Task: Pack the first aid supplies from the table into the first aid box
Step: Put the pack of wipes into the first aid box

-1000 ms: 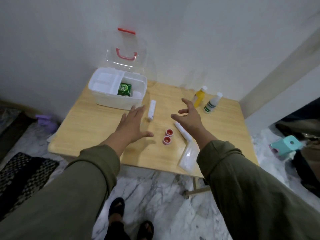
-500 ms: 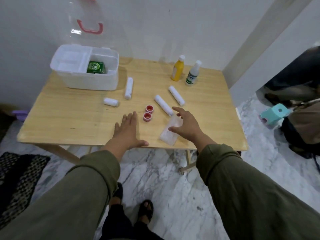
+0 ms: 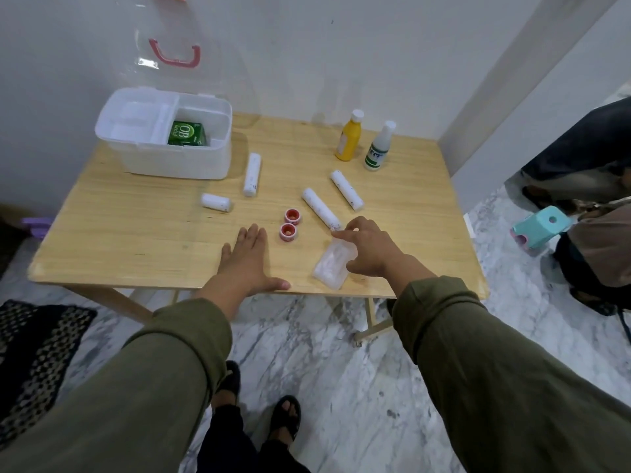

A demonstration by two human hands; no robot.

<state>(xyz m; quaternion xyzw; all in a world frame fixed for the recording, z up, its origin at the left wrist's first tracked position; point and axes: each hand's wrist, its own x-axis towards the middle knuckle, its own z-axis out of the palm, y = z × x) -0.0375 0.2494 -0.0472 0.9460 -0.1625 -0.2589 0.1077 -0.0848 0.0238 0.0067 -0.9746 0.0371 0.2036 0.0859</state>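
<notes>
The left hand (image 3: 251, 259) lies flat and spread on the pale wood-grain counter (image 3: 136, 233) near its front edge, holding nothing. The right hand (image 3: 370, 247) is curled loosely, fingers apart, its fingertips resting on a soft clear plastic pouch (image 3: 333, 266) of white filling; whether it grips the pouch cannot be told. The pouch is a rounded rectangle, its long axis running from the front edge diagonally away to the right.

Between the hands sit two small red-and-white tape rolls (image 3: 290, 224), round with open cores, one just behind the other. Past the right hand lie two white cylindrical bandage rolls (image 3: 321, 208), matte and faintly speckled, roughly parallel, both slanting from far-left to near-right. A third (image 3: 252, 174) lies nearly straight front to back beside the box, and a short stubby one (image 3: 216, 202) lies crosswise to its left.

The first aid box (image 3: 164, 158), of translucent white plastic with rounded corners, stands at the far left corner, its clear lid with red handle (image 3: 174, 56) raised against the wall. A white tray fills its left part; a green carton (image 3: 186, 133) sits in the right. Far right stand a yellow bottle (image 3: 348, 138) and a white bottle with a green label (image 3: 377, 148), both upright with white caps.
</notes>
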